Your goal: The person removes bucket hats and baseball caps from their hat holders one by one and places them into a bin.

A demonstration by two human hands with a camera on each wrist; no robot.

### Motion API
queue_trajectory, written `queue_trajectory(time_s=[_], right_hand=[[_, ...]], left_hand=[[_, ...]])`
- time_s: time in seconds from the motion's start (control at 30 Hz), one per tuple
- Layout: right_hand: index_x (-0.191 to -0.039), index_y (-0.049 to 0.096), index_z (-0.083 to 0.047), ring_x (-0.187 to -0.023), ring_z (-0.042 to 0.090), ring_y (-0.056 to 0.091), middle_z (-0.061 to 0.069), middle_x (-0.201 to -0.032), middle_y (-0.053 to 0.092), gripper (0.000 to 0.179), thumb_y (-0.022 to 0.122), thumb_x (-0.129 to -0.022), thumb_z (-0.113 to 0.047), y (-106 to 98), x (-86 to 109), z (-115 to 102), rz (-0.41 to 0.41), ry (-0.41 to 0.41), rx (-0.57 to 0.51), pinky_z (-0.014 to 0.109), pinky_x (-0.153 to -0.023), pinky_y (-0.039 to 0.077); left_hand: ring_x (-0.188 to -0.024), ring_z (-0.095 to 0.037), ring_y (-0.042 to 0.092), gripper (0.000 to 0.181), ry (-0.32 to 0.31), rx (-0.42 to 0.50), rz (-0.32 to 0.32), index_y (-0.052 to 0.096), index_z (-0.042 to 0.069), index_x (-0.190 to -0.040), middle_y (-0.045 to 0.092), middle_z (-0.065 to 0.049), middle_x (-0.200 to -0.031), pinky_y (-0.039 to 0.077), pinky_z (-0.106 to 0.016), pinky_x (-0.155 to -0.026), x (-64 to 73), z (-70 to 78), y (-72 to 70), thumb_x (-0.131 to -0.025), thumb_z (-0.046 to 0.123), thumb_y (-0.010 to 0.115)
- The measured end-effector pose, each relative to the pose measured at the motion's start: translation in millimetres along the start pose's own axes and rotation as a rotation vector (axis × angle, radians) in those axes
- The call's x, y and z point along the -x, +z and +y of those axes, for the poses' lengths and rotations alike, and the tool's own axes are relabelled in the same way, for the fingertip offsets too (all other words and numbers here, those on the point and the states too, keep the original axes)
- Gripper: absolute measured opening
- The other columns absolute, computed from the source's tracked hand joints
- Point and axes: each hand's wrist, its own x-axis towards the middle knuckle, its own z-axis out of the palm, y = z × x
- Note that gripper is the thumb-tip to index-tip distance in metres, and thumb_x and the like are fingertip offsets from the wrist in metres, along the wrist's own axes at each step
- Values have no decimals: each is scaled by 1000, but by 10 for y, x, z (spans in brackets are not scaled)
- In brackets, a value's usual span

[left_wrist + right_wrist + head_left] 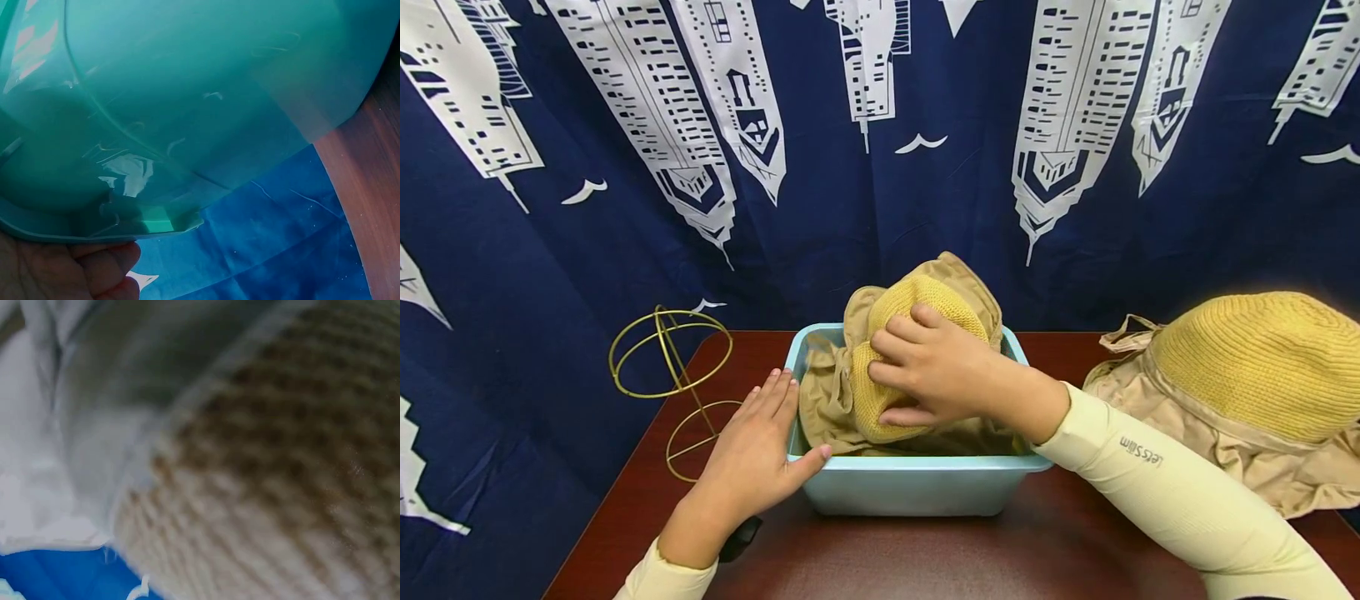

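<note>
The right hand has bent fingers gripping a yellow hat inside the blue tub on the table. The left hand has straight fingers touching the tub's left side. Another hat sits on the right.

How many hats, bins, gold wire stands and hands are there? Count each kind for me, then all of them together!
Hats in sight: 2 (bin hat, table hat)
Light blue bin: 1
Gold wire stand: 1
Hands: 2 (left hand, right hand)
Total: 6

Anything buried under the bin hat is hidden, so I can't count it.
</note>
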Motion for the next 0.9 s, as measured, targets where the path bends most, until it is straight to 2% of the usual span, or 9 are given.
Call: queue_trajectory(time_s=[0.2,0.37,0.5,0.63,0.77,0.9], right_hand=[[-89,59,-18,-89,22,47,1,-94,51,38,52,-94,-55,148,-22,-173,-63,-138,-100,38,-76,39],[-102,64,-16,-97,21,53,4,-107,57,35,61,-93,-50,43,-4,-98,-5,-121,-205,37,-79,43],[-117,64,-14,-108,25,56,9,-121,58,49,60,-93,-56,-71,26,80,23,-49,-260,41,-86,46],[-124,62,-14,-117,28,53,11,-129,56,57,59,-91,-60,-119,68,327,-11,73,-320,45,-91,44],[-131,61,-14,-126,28,48,10,-137,53,65,64,-87,-62,-21,156,594,-69,203,-410,48,-97,41],[-141,56,-15,-135,29,40,11,-147,45,70,64,-87,-60,144,293,852,-170,328,-537,54,-106,35]], left_hand=[[-143,-36,33,90,9,0,15,49,-11,-139,43,-25,-148,29,-50,-115,4,-3,4,-88,62,59],[-143,-35,33,90,9,5,14,48,-11,-140,43,-25,-149,29,-51,-115,6,-4,6,-88,62,59],[-143,-35,33,90,13,5,15,48,-11,-140,43,-25,-148,29,-51,-115,6,-6,7,-88,61,59],[-144,-35,32,91,13,10,11,48,-11,-140,42,-25,-149,28,-50,-115,-3,-7,15,-89,62,58],[-144,-35,32,91,8,8,12,48,-11,-140,42,-25,-149,28,-51,-115,5,-16,7,-88,63,59],[-144,-35,32,90,9,11,9,49,-10,-140,43,-24,-149,28,-51,-115,15,-18,8,-88,63,59]])
